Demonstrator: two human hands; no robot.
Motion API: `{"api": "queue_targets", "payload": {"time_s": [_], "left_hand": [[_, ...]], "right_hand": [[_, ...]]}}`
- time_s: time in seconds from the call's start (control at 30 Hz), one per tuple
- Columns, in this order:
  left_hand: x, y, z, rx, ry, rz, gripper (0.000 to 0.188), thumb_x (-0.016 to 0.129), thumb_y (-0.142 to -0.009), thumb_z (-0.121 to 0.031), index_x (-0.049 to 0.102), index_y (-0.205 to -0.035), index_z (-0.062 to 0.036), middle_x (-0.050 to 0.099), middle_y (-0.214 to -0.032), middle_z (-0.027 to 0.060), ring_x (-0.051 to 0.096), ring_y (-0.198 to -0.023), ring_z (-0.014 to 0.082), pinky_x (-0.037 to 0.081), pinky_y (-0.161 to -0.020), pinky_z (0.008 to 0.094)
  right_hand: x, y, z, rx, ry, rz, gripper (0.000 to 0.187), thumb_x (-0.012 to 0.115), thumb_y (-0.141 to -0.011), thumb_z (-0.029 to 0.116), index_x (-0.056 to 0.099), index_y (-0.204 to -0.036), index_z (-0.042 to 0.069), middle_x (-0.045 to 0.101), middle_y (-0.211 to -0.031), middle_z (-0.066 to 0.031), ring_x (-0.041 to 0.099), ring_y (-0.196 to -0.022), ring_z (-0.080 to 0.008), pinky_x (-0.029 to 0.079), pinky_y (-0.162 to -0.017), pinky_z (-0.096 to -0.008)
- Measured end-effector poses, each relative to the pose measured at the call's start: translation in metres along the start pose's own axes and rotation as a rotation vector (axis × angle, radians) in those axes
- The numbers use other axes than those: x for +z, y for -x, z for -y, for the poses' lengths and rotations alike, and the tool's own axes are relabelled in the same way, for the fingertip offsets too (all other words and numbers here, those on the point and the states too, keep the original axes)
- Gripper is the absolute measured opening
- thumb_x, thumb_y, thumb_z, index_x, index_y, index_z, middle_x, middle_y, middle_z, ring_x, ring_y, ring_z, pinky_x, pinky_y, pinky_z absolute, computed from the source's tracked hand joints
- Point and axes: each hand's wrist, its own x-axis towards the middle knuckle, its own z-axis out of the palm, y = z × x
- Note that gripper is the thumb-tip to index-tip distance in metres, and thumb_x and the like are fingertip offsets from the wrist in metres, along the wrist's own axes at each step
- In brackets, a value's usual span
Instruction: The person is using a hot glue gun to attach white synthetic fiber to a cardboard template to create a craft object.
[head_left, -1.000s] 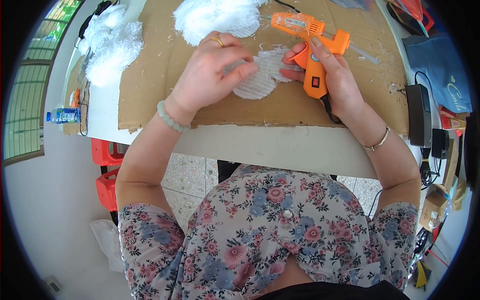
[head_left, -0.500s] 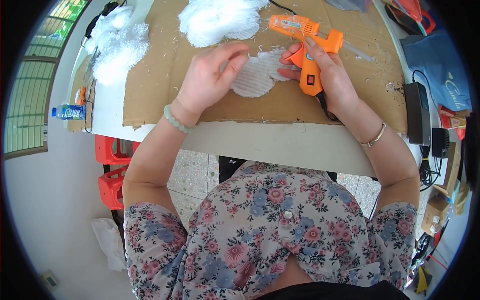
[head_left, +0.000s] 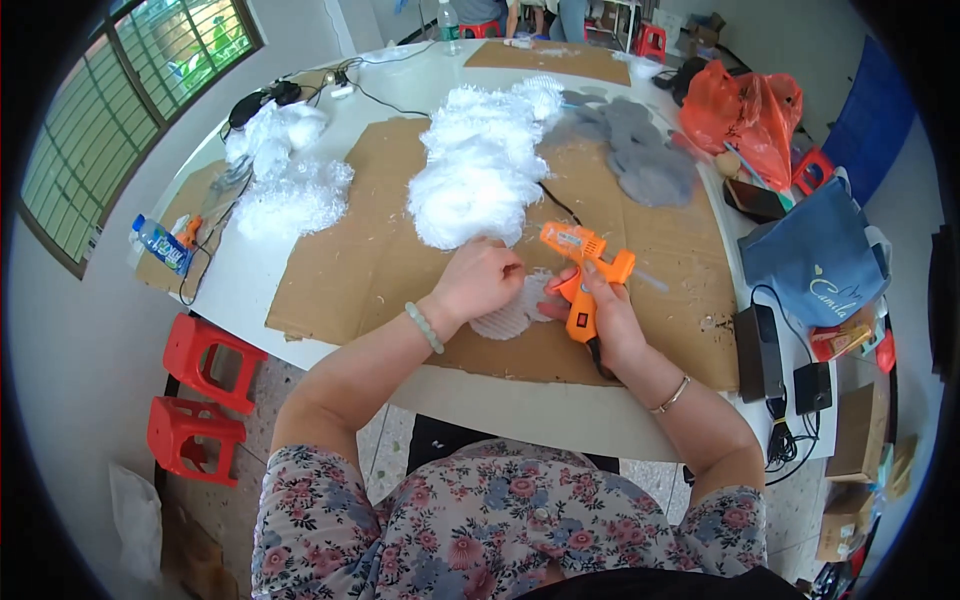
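My right hand [head_left: 615, 320] is wrapped round an orange hot glue gun [head_left: 584, 285], with a clear glue stick poking out of its back. The gun's nozzle points up and left, towards the white fluff. My left hand [head_left: 480, 282] is closed, its fingers curled by the near end of a long white fluffy fibre piece [head_left: 470, 190]; whatever the fingers pinch, if anything, is hidden. Beneath and between both hands lies a flat, ribbed white piece with a rounded edge [head_left: 500, 322] on the cardboard sheet [head_left: 375, 270], partly covered by my right fingers.
More white fluff [head_left: 295, 195] lies at the left, beside a bottle [head_left: 162, 243] and a second orange glue gun [head_left: 188, 232]. Grey cloud-shaped pieces [head_left: 645, 160], a red plastic bag [head_left: 745, 115], a blue bag [head_left: 815, 250] and a black power adapter [head_left: 759, 352] line the right side.
The view has tilted up, bringing the table's far side into sight. My left fingers have curled in more, and the hand is nearer the fluff. The glue gun stays in my right hand.
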Motion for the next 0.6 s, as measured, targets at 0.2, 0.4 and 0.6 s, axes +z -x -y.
{"api": "queue_targets", "payload": {"time_s": [0.2, 0.4, 0.6], "left_hand": [[0.006, -0.002, 0.008, 0.001, 0.121, 0.052, 0.007, 0.063, -0.072, -0.01, 0.066, -0.074, -0.0049, 0.061, -0.072, 0.0118, 0.059, -0.073, 0.0301, 0.047, -0.07, 0.0391], [-0.002, 0.007, 0.002, 0.102, 0.122, 0.111, 0.006, 0.062, -0.072, -0.008, 0.066, -0.075, -0.0073, 0.061, -0.076, 0.0101, 0.057, -0.078, 0.0297, 0.046, -0.076, 0.039], [-0.01, 0.009, -0.003, 0.387, -0.147, 0.129, 0.006, 0.063, -0.073, -0.009, 0.066, -0.079, -0.01, 0.059, -0.088, 0.0038, 0.052, -0.095, 0.0231, 0.041, -0.082, 0.0398]], "right_hand": [[-0.004, -0.003, 0.0, 0.007, -0.004, -0.002, 0.031, 0.041, -0.098, 0.032, 0.053, -0.101, 0.003, 0.06, -0.092, -0.0089, 0.062, -0.089, -0.0202, 0.055, -0.081, -0.0445], [-0.004, 0.003, -0.003, 0.038, -0.027, 0.016, 0.031, 0.04, -0.098, 0.031, 0.053, -0.101, 0.002, 0.06, -0.094, -0.0092, 0.062, -0.09, -0.0205, 0.056, -0.08, -0.0443], [-0.004, 0.0, 0.001, 0.02, -0.024, -0.04, 0.032, 0.04, -0.099, 0.03, 0.052, -0.104, 0.002, 0.059, -0.097, -0.0094, 0.06, -0.093, -0.0208, 0.055, -0.081, -0.0435]]}}
